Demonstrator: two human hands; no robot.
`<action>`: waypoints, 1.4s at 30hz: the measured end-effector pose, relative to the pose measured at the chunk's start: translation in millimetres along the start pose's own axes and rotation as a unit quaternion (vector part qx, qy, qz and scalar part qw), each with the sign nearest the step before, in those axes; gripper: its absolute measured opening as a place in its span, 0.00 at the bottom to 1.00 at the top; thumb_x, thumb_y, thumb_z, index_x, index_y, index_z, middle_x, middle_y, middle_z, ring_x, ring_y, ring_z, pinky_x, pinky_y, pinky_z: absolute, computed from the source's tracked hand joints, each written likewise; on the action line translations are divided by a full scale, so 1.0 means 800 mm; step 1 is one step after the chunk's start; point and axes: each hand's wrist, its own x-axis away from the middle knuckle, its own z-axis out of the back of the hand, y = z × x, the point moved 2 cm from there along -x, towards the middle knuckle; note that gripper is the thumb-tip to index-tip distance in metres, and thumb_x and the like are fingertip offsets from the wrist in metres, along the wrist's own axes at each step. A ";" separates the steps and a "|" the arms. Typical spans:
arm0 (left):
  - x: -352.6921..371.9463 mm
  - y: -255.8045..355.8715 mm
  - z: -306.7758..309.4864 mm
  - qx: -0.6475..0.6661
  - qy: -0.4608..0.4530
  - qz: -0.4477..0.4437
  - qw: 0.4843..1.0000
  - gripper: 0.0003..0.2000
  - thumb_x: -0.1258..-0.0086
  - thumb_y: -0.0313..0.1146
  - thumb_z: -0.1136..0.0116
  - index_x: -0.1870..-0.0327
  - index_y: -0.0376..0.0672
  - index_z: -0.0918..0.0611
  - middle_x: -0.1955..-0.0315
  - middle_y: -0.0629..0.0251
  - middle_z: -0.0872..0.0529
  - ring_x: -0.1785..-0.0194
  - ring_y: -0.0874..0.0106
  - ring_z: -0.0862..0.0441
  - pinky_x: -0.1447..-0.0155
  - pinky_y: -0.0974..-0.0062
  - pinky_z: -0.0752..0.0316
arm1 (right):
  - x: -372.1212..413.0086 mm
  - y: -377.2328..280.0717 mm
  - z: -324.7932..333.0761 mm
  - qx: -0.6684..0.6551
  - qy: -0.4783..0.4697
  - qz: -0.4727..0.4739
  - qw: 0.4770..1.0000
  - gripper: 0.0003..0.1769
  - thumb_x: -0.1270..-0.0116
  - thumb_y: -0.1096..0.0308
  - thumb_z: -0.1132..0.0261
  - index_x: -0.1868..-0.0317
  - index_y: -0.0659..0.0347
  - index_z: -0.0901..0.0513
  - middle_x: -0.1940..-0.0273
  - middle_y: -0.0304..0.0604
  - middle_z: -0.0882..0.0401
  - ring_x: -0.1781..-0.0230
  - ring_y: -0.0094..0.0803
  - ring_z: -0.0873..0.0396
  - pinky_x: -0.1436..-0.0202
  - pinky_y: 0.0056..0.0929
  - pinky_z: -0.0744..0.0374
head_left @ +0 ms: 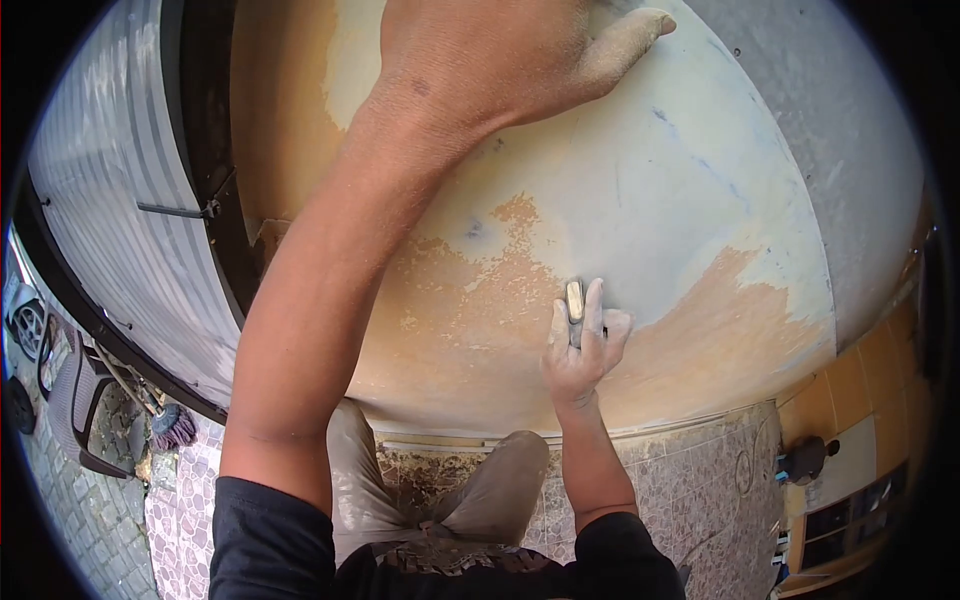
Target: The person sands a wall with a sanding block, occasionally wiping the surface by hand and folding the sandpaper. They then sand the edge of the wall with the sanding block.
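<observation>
A patchy orange-and-pale wall (640,200) meets a patterned tile floor (690,480), with a grey corrugated shutter (120,200) and a mop (175,425) at left.

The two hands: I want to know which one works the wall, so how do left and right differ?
The left hand is raised high on the wall; the right hand sits lower. The left hand lies flat and holds nothing in view, while the right hand presses a small pale block between its fingers. Both are dusty and touch the wall.
</observation>
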 end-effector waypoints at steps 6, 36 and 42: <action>0.001 0.010 -0.005 -0.055 -0.006 0.044 0.998 0.13 0.31 0.39 0.32 0.58 0.37 0.17 0.59 0.56 0.14 0.47 0.57 0.18 0.30 0.58 0.30 | -0.119 -0.048 -0.025 -0.024 0.019 0.018 0.999 0.31 0.39 0.73 0.22 0.33 0.61 0.13 0.65 0.37 0.34 0.67 0.33 0.31 0.66 0.34 0.28; -0.014 0.014 0.011 -0.060 -0.101 0.056 0.992 0.13 0.29 0.38 0.35 0.54 0.38 0.18 0.57 0.54 0.16 0.44 0.56 0.21 0.29 0.56 0.34 | 0.080 0.019 0.009 0.039 0.007 -0.041 0.998 0.30 0.40 0.73 0.23 0.34 0.62 0.12 0.64 0.36 0.31 0.66 0.32 0.30 0.64 0.35 0.26; -0.012 0.016 0.004 -0.032 -0.075 0.083 0.993 0.14 0.31 0.39 0.33 0.55 0.38 0.18 0.58 0.55 0.17 0.48 0.55 0.21 0.31 0.57 0.33 | -0.107 -0.045 -0.010 -0.016 -0.036 0.013 0.999 0.31 0.39 0.72 0.24 0.32 0.57 0.13 0.65 0.36 0.33 0.66 0.33 0.29 0.63 0.37 0.25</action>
